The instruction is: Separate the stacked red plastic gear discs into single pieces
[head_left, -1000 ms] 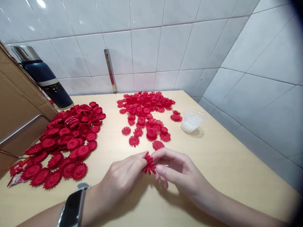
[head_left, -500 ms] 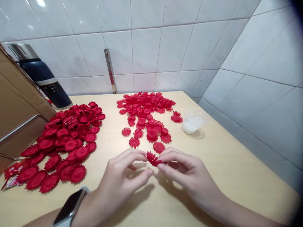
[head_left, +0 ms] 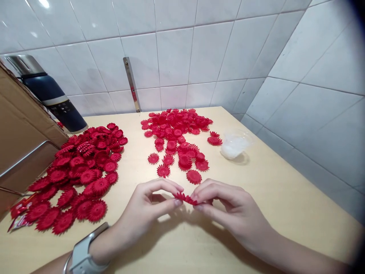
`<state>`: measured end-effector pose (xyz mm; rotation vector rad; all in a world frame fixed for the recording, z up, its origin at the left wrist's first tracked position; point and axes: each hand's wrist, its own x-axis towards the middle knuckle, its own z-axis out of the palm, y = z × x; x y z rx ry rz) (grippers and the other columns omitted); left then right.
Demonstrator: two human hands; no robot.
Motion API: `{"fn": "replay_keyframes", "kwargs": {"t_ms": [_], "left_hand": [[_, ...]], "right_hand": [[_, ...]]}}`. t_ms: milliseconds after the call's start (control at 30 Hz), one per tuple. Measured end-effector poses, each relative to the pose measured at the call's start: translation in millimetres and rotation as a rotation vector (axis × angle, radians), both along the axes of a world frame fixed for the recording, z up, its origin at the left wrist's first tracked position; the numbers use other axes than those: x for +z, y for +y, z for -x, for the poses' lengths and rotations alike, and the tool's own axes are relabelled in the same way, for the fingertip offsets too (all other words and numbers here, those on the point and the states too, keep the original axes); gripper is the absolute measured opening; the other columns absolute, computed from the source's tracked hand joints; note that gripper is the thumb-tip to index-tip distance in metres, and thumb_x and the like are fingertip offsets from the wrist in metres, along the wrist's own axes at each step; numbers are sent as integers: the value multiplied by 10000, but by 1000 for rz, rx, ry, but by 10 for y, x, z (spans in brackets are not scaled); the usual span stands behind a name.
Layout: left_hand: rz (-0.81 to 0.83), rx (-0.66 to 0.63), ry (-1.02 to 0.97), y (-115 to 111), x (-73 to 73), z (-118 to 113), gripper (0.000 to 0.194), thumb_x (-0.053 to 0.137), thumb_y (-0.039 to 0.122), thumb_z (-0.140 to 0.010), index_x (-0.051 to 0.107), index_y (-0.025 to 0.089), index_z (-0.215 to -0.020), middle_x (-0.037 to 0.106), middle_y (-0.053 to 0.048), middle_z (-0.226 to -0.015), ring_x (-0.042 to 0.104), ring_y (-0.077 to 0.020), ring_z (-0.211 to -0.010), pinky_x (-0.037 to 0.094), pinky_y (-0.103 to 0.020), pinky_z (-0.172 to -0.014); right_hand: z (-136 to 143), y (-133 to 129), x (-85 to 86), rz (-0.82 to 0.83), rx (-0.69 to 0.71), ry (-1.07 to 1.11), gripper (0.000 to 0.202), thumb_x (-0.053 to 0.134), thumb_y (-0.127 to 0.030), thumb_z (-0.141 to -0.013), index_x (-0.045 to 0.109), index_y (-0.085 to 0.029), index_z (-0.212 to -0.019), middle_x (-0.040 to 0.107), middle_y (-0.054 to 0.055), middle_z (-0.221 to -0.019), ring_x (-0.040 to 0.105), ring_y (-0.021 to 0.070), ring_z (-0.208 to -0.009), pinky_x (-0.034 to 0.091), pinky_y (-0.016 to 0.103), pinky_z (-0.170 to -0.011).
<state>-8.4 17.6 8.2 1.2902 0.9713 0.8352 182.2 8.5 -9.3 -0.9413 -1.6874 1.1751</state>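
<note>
Between my two hands is a red flower-shaped disc [head_left: 186, 198] with a fringed edge, seen almost edge-on above the table. My left hand [head_left: 155, 199], with a watch on its wrist, pinches the disc's left edge between thumb and fingers. On the opposite edge, the thumb and fingers of my right hand [head_left: 221, 199] are closed too. Just beyond the fingertips lies a single red disc [head_left: 194, 176]. Farther back spreads a loose heap of similar discs [head_left: 176, 123], and a larger pile [head_left: 88, 163] lies to the left.
A clear cup [head_left: 235, 144] with something white inside stands at the right. On the left are a cardboard box [head_left: 25, 125], a dark blue flask [head_left: 54, 93] and a small red wrapper [head_left: 21, 209]. Tiled walls [head_left: 176, 53] border the table [head_left: 256, 190] behind and at the right.
The held disc has tipped flatter and moved slightly lower. My left fingers have closed on its left edge, where the thumb was apart before. The view has shifted slightly.
</note>
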Motion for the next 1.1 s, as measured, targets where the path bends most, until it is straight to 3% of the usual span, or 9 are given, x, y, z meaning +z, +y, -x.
{"fn": "replay_keyframes", "kwargs": {"t_ms": [167,300,367,533,633,833,1100], "left_hand": [[25,115,128,-23,34,-31,144,658,270,-713,567,187,-786,562,33,-702,563,-110,-588,468,-249,-569],[-107,-64,292,-75,68,-60,96,625,257,-742,646,163,-750,613,-5,-713,561,-119,-652,443,-227,-604],[-113,-93,309,-96,68,-67,107,632,249,-735,668,161,-785,627,-14,-727,559,-120,-664,438,-220,-607],[138,-130,136,-87,27,-66,142,662,269,-702,658,139,-758,625,-14,-703,540,-101,-604,426,-219,-576],[249,-133,75,-63,6,-65,126,674,246,-685,645,124,-697,609,-3,-639,500,-76,-545,394,-203,-542],[273,-211,17,-71,7,-71,166,628,272,-732,599,119,-673,579,-7,-632,492,-95,-588,376,-226,-584],[162,-163,100,-55,-62,-61,151,503,256,-821,491,158,-706,514,0,-678,456,-109,-626,356,-234,-585]], "right_hand": [[0,6,34,56,-80,4,106,613,-136,-736,614,-202,-653,601,1,-705,540,137,-691,409,261,-628],[39,-8,50,360,-19,89,118,649,-127,-680,583,-176,-596,565,-21,-638,496,108,-602,375,228,-543],[63,-13,50,491,27,176,143,680,-132,-650,556,-162,-585,561,-30,-626,497,96,-590,378,213,-542],[94,-10,34,676,88,320,197,743,-136,-593,547,-143,-594,587,-30,-622,525,90,-595,387,202,-558],[102,-13,30,718,108,346,204,760,-121,-569,557,-136,-578,575,-43,-584,500,66,-553,369,182,-529],[125,-34,96,817,158,355,236,790,-156,-518,559,-137,-561,571,-41,-567,497,67,-530,363,196,-519],[56,42,72,679,55,185,168,707,-231,-645,572,-137,-613,525,-28,-547,388,65,-490,255,205,-451]]}}
